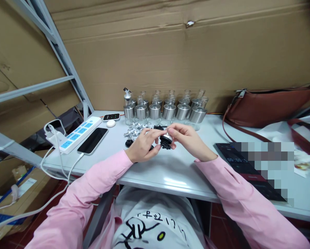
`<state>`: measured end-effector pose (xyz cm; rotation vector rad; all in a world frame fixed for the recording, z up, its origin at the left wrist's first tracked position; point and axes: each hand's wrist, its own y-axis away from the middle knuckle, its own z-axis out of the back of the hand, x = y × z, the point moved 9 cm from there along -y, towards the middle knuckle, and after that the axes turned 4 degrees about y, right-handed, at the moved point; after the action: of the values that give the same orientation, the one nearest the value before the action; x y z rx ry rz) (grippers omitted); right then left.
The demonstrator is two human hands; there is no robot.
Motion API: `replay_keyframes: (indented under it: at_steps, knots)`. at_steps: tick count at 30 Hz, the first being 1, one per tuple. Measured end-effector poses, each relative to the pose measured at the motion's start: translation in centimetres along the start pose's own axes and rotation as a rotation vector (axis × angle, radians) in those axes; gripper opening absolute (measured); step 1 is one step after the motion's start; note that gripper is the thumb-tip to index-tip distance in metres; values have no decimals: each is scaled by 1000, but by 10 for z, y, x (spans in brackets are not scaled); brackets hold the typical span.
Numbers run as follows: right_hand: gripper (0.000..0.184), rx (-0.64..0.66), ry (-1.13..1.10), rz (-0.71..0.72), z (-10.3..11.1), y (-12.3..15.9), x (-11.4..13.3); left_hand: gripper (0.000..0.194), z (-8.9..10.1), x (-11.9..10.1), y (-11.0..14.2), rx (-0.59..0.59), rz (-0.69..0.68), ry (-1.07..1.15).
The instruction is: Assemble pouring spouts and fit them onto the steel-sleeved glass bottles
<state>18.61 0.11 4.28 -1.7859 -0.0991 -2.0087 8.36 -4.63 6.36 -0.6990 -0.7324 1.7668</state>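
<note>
Above the table, in front of the bottles, my left hand (145,144) and my right hand (189,140) meet around a bottle stopper (166,140). It has a silver collar on top and black ribbed rubber below. Fingers of both hands grip its top and sides, partly hiding it. Just behind my left hand lies a pile of silver pourer parts (135,130), with black ribbed stoppers (129,143) beside it and thin black pieces (158,127) to its right. Glass bottles with metal sleeves (169,111) stand in rows behind; the leftmost bottle (129,103) carries a pourer top.
On the left are a white power strip (80,134), a phone (93,140), a small black-faced device (111,117) and a white round object (111,123). A brown bag (269,107) and a dark tablet-like screen (238,160) lie right. Cardboard (170,55) stands behind.
</note>
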Motion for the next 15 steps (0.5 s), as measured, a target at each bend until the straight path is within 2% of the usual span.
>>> replay_keyframes:
  at_steps: [3, 6, 8, 13, 15]
  knots:
    - [32, -19, 23, 6, 0, -1, -1, 37, 0, 1, 0, -1, 16, -16]
    - [25, -167, 101, 100, 13, -1, 6, 35, 1, 4, 0, -13, 43, -27]
    - [20, -217, 149, 174, 18, 2, 13, 33, 2, 7, 1, -18, 73, -40]
    - [19, 6, 291, 196, -1, 6, 19, 31, 0, 10, 2, -3, 105, -59]
    - [22, 49, 342, 179, -6, 8, 18, 31, -1, 11, 2, 8, 114, -55]
